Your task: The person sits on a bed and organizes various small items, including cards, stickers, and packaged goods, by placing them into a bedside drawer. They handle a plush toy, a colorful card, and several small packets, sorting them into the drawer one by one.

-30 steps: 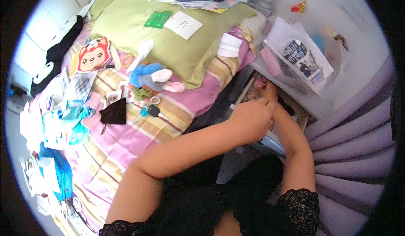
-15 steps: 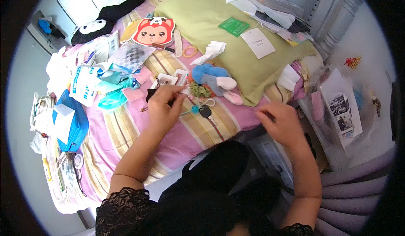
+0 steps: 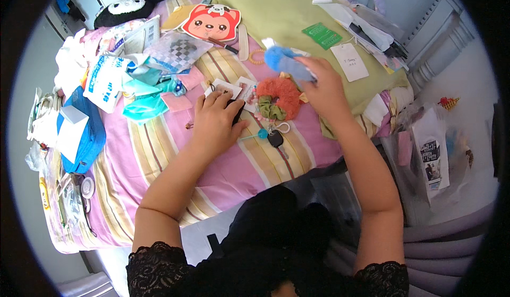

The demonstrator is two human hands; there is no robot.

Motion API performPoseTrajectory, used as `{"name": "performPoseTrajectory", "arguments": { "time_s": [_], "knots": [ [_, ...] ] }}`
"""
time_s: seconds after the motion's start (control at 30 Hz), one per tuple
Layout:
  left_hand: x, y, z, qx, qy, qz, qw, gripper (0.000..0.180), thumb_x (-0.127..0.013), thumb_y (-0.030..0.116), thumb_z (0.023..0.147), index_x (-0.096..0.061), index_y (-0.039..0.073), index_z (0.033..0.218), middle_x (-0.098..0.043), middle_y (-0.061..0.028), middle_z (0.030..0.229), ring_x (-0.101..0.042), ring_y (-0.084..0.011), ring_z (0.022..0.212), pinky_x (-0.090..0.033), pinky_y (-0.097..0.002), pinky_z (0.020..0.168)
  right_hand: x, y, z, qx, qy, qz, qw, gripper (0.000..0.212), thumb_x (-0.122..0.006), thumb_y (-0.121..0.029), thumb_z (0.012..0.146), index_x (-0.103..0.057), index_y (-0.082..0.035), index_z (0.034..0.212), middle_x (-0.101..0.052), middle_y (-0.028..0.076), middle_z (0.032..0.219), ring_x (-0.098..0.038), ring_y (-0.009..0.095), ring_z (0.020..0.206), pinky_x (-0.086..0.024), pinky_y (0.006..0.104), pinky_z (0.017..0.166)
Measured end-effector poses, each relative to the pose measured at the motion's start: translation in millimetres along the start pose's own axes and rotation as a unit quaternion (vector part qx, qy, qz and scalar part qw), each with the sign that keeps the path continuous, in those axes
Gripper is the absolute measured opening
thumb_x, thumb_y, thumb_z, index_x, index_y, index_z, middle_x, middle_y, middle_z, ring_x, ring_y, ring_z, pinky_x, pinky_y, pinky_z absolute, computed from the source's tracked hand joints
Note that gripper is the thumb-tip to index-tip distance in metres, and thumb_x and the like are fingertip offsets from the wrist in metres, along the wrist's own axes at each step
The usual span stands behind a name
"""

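Observation:
My right hand (image 3: 325, 84) is raised over the bed, gripping a fluffy blue plush hair band (image 3: 287, 62). Below it lie a fluffy orange scrunchie (image 3: 281, 95) and a green scrunchie (image 3: 270, 109). My left hand (image 3: 217, 117) rests on the bed with its fingers bent over a small black item (image 3: 237, 112), partly hidden between thumb and fingers; its kind cannot be made out. White cards (image 3: 222, 88) lie at the left fingertips. To the right of that hand are a black car key (image 3: 275, 138), a white clip ring (image 3: 283, 128) and a turquoise ball (image 3: 262, 134).
A fox-faced cushion pad (image 3: 211, 23) and a beaded bracelet (image 3: 257, 57) lie farther back. Bagged items and a blue case (image 3: 85, 132) crowd the left. A green pillow (image 3: 255, 10) carries papers and tags (image 3: 349, 62). A clear bag (image 3: 425, 148) hangs at the right.
My right hand has moved in from the right edge of the bed and lifted the blue plush hair band, uncovering the orange scrunchie. My left hand has spread lower over the black item.

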State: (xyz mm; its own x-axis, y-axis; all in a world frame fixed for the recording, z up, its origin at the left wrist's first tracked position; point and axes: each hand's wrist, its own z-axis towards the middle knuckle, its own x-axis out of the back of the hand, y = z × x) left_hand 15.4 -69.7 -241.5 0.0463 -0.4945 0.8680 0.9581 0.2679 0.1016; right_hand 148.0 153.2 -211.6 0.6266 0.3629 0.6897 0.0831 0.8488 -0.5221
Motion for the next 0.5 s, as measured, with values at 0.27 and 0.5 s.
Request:
{"name": "performPoseTrajectory", "arguments": {
  "time_s": [0.27,0.5],
  "knots": [
    [9,6,-1,0.022,-0.098,0.072,0.992,0.042,-0.072,0.03,0.07,-0.062,0.011,0.106,-0.062,-0.0077,0.097,-0.057,-0.0261,0.098,-0.036,-0.0472,0.092,2,-29,-14,0.069,-0.122,-0.157,0.978,0.055,-0.075,-0.035,0.064,-0.062,-0.013,0.113,-0.044,0.02,0.131,-0.048,0.038,0.113,-0.042,0.0426,0.095],
    [29,-4,6,0.046,-0.139,0.016,0.989,0.048,-0.073,0.029,0.069,-0.058,0.011,0.112,-0.062,-0.0097,0.099,-0.057,-0.0288,0.097,-0.037,-0.0447,0.092,-23,-6,-17,-0.027,-0.095,-0.152,0.983,0.039,-0.069,-0.02,0.067,-0.063,-0.01,0.104,-0.053,0.018,0.111,-0.055,0.033,0.098,-0.046,0.0411,0.082]
  ]
}}
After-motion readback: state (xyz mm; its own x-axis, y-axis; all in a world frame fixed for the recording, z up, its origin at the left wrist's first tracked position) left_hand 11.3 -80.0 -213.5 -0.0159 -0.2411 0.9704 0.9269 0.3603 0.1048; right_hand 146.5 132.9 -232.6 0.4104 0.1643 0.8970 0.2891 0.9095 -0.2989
